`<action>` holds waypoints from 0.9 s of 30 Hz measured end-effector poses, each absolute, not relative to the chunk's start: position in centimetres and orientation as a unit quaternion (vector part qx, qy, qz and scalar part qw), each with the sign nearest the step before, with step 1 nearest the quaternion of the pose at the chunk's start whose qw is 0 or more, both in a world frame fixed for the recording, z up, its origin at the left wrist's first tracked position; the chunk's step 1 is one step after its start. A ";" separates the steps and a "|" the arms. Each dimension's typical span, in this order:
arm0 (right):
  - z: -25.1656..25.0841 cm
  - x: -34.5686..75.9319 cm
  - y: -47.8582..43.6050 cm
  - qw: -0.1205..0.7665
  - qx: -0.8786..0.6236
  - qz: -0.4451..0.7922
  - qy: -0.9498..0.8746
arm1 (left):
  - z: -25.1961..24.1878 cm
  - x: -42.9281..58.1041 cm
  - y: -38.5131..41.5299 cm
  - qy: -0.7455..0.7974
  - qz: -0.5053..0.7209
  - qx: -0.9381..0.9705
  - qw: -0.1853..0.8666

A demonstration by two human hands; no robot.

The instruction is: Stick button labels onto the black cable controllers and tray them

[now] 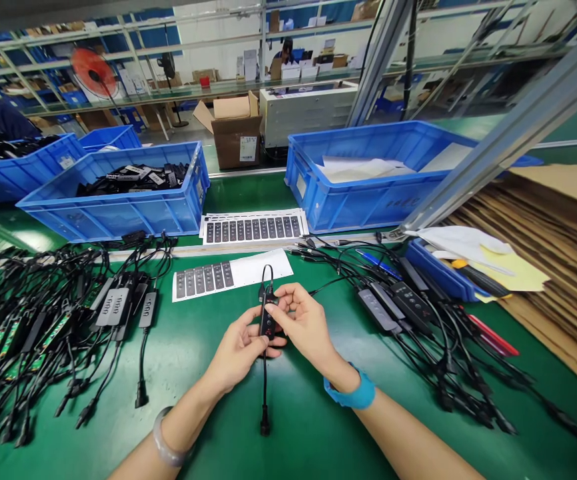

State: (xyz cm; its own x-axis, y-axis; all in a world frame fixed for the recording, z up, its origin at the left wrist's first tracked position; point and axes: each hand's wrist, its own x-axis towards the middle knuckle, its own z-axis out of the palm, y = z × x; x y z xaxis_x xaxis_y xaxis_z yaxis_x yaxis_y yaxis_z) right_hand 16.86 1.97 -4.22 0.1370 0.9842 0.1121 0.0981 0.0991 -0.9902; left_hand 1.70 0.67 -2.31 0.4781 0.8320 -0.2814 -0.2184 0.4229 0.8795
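As left hand (238,350) cradles cable controller (268,319), right hand (304,321) pinches it.

1. There's the black inline controller (268,320), held upright, face up, small buttons showing
2. Thin black cable (265,390) looping over the top
3. Lower lead dropping straight down, black plug (265,429) dangling at its end

Cable bundles (43,333) flank the label sheet (231,277), with crates (118,217) apparently behind it.
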 end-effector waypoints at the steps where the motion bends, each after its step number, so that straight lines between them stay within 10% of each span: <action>1: -4.3 16.9 2.0 0.535 -0.534 0.412 -0.508 | -2.3 1.6 0.7 0.378 0.347 0.407 0.756; 27: -3.8 16.1 1.3 0.450 -0.525 0.437 -0.575 | -3.1 2.2 0.9 0.406 0.348 0.406 0.741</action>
State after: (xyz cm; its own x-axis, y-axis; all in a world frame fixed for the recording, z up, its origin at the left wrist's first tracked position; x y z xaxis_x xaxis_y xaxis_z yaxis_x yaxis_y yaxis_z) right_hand 16.09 1.34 -3.79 -0.0441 0.9973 0.0593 0.2104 0.0673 -0.9753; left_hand 2.20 0.87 -3.07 0.4275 0.8460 -0.3186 -0.1858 0.4271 0.8849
